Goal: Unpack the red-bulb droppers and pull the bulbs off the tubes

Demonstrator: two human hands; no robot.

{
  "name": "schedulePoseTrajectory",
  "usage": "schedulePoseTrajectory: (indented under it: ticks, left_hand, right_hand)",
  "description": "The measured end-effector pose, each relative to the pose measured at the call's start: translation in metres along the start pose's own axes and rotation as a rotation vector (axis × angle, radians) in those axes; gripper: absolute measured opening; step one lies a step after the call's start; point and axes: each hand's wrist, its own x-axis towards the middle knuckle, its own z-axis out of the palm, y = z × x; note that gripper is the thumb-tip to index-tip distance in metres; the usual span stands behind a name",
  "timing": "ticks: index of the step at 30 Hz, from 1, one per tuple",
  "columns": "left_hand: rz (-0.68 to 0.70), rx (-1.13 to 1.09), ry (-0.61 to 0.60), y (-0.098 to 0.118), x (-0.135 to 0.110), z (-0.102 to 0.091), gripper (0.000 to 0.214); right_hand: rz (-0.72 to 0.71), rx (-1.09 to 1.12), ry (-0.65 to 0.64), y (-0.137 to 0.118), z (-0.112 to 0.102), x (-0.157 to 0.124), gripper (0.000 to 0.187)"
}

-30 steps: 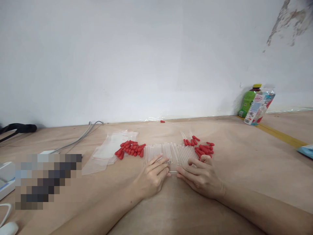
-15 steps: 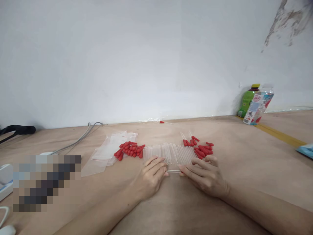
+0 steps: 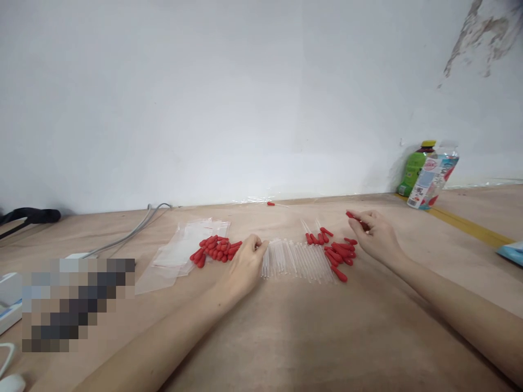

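My right hand point(image 3: 376, 235) is raised over the table at the right, its fingers closed on a red rubber bulb point(image 3: 352, 215). I cannot tell whether a tube is fitted to that bulb. At the left end of a row of clear dropper tubes point(image 3: 294, 261), my left hand point(image 3: 246, 264) has its fingers pinched together. What is between them, if anything, is hidden. Loose red bulbs point(image 3: 216, 247) lie in a pile beside my left hand. More red bulbs point(image 3: 341, 250) lie right of the tubes, and a few droppers with red bulbs point(image 3: 314, 238) lie behind them.
Clear plastic bags point(image 3: 183, 239) lie behind the left pile. One dropper point(image 3: 271, 203) rests near the wall. Two bottles point(image 3: 429, 177) stand at the back right. A grey cable point(image 3: 131, 237) and a blurred-out patch point(image 3: 77, 305) are on the left.
My hands have parted from the tube they held together in front of the row. The right moved up and right with a red bulb; the left moved up to the row's left end.
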Motion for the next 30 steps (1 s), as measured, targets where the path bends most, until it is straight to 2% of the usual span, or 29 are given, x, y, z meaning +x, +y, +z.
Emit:
schedulePoseTrajectory:
  ticks: [2, 4, 8, 13, 15, 18, 20, 22, 25, 30]
  left_hand:
    - [0.062, 0.086, -0.067, 0.004, 0.006, 0.008, 0.023]
    - [0.127, 0.147, -0.089, 0.007, 0.012, 0.017, 0.025]
    - [0.189, 0.138, -0.135, 0.016, 0.018, 0.032, 0.022]
    - [0.171, 0.072, -0.137, 0.026, 0.019, 0.041, 0.014]
    - [0.175, 0.01, -0.138, 0.029, 0.018, 0.04, 0.012]
    - [0.181, -0.111, -0.131, 0.032, 0.012, 0.031, 0.028]
    - [0.198, -0.135, -0.097, 0.031, 0.005, 0.022, 0.032]
    - [0.234, -0.121, -0.053, 0.027, -0.005, 0.013, 0.03]
    - [0.26, -0.095, -0.006, 0.018, -0.021, 0.001, 0.024]
    - [0.157, -0.135, 0.033, 0.007, -0.034, -0.004, 0.016]
  right_hand:
    - [0.178, 0.051, 0.028, 0.02, 0.001, 0.001, 0.036]
    - [0.269, 0.097, 0.039, 0.035, 0.003, 0.0, 0.039]
    - [0.324, 0.192, -0.033, 0.044, 0.008, -0.005, 0.033]
    - [0.341, 0.312, -0.16, 0.033, 0.009, -0.008, 0.031]
    - [0.341, 0.337, -0.19, 0.029, 0.008, -0.008, 0.031]
    - [0.306, 0.301, -0.225, 0.028, 0.005, -0.008, 0.03]
    - [0.242, 0.222, -0.259, 0.028, 0.004, -0.007, 0.03]
    - [0.18, 0.146, -0.283, 0.028, 0.003, -0.006, 0.031]
    - [0.164, 0.108, -0.266, 0.028, 0.004, -0.005, 0.037]
    - [0.219, 0.064, -0.245, 0.033, 0.007, 0.003, 0.043]
